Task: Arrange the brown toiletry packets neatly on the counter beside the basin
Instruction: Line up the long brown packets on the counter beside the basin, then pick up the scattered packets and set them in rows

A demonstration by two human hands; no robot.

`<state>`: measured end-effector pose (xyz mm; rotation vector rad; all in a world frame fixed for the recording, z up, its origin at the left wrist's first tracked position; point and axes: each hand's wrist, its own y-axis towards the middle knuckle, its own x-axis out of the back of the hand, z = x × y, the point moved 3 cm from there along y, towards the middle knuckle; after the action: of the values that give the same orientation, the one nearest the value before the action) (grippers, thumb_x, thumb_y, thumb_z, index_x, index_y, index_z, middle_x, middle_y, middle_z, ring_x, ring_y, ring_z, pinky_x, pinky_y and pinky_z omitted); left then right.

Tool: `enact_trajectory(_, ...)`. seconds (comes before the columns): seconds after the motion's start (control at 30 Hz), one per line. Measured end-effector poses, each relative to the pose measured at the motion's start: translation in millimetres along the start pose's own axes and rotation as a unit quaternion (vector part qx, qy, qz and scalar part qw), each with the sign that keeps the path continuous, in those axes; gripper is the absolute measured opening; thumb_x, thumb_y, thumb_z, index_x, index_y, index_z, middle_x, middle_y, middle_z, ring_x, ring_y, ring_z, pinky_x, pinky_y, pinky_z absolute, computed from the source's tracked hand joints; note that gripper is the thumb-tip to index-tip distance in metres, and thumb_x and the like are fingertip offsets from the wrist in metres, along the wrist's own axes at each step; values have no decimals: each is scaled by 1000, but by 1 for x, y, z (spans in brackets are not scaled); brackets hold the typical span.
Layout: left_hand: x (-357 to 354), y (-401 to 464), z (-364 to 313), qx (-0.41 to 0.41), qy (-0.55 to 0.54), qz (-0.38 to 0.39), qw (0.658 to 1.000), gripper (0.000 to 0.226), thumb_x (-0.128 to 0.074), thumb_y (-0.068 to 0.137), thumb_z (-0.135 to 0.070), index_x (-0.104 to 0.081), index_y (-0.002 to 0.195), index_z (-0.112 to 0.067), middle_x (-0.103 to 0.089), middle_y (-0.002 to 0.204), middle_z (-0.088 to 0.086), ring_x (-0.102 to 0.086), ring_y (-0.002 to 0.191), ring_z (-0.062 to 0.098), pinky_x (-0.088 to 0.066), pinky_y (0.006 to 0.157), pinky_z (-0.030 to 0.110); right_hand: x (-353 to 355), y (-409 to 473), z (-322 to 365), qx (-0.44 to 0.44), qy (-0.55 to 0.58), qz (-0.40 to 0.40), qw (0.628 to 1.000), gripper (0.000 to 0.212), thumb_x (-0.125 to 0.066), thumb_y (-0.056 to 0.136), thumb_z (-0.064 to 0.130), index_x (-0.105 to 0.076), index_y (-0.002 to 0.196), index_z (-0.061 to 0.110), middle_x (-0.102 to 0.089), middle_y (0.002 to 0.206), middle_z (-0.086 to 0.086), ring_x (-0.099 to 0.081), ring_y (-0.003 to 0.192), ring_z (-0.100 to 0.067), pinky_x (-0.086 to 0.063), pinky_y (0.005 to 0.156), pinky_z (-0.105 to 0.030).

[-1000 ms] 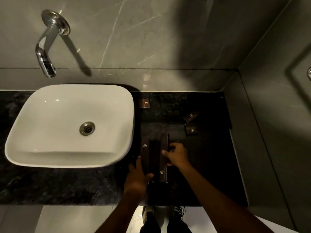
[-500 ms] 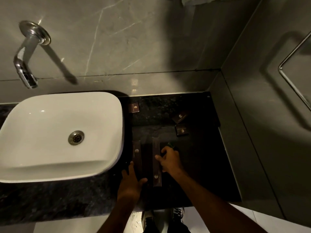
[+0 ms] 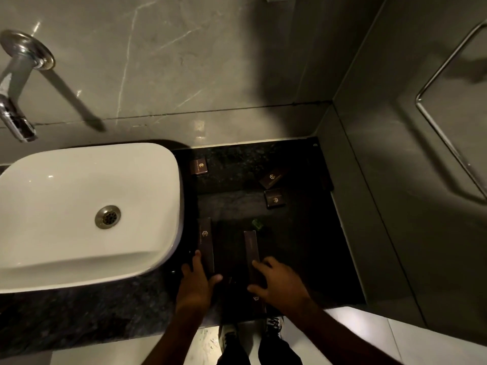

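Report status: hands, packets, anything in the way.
Left hand on long packet by basin. Right hand on second long packet. Small green item just beyond it.

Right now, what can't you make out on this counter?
- Head view: near end of the left long packet is covered by the left hand.
- Middle of the right long packet is under the right hand.
- Print on the three small packets, e.g., is too small and dark to read.
- Small green item: too dim to identify.
- Tap is cut by the left edge.
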<state>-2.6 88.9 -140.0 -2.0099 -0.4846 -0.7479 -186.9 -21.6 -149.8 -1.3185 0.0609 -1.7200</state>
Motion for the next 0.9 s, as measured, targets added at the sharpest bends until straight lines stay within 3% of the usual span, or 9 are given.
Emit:
enact_trajectory(0.17, 2, -5, -4, -2, 7, -12, 1000, 89, -69, 81, -37, -14, 148, -18, -31, 141, 23, -47, 121, 42, -43, 100, 49, 7, -21, -10, -80, 68, -42, 994, 74, -68, 79, 42, -30, 141, 29, -53, 131, -4, -57, 117, -23, -51, 97, -42)
enact_trajectory(0.23, 3, -5, -5, 0, 9, -12, 1000, 89, -70, 80, -37, -15, 148, -18, -31, 140, 23, -47, 121, 42, -43, 100, 49, 19, -19, -16, -118, 15, -28, 992, 86, -72, 79, 29, -19, 147, 27, -48, 139, -7, -51, 124, -28, -46, 101, -48)
enact_trajectory(0.3, 3, -5, -5, 5, 2, -10, 1000, 90, -71, 80, -36, -14, 148, -18, -30, 142, 23, -46, 122, 42, -42, 101, 48, 36, -11, -19, -115, -103, -4, 988, 72, -71, 81, 23, -33, 142, 26, -47, 141, -5, -46, 128, -30, -40, 105, -51)
enact_trajectory(0.47, 1, -3, -4, 3, 0, -9, 1000, 92, -70, 80, -37, -12, 150, -20, -27, 145, 22, -44, 125, 42, -41, 101, 47, 90, 25, -38, 88, -331, 4, 940, 42, -64, 84, 20, -56, 125, 24, -51, 137, -8, -39, 133, -32, -16, 115, -59)
enact_trajectory(0.6, -4, 0, -1, 4, 9, -21, 1000, 92, -70, 81, -37, -11, 149, -20, -29, 144, 22, -43, 126, 42, -42, 101, 49, 122, 48, -70, 244, -426, 34, 870, 37, -58, 90, 14, -55, 127, 16, -45, 143, -14, -32, 138, -36, -23, 115, -56)
enact_trajectory(0.73, -5, 3, 0, 11, 14, -27, 999, 88, -71, 81, -33, -16, 148, -18, -30, 142, 24, -45, 122, 45, -42, 98, 50, 126, 42, -94, 384, -488, 41, 783, 33, -67, 83, 15, -63, 115, 19, -58, 133, -11, -50, 128, -33, -35, 110, -56)
enact_trajectory(0.8, -5, 2, 0, 10, 11, -29, 999, 87, -71, 81, -32, -16, 148, -18, -30, 141, 24, -45, 121, 45, -43, 97, 51, 127, 39, -100, 379, -480, 55, 789, 44, -66, 84, 14, -56, 126, 19, -52, 141, -12, -43, 135, -33, -27, 113, -56)
enact_trajectory(0.87, -5, 1, 0, 2, 11, -30, 999, 87, -70, 81, -33, -15, 148, -17, -30, 142, 25, -44, 123, 45, -42, 99, 51, 129, 37, -97, 328, -434, 87, 835, 68, -69, 77, 17, -43, 140, 18, -39, 150, -15, -27, 143, -36, -16, 117, -59)
enact_trajectory(0.9, -5, 1, 0, 2, 16, -29, 999, 88, -69, 82, -34, -15, 149, -17, -30, 142, 25, -43, 124, 45, -42, 100, 51, 129, 36, -94, 290, -398, 66, 868, 79, -71, 69, 24, -41, 141, 19, -36, 151, -14, -25, 144, -37, -19, 115, -61)
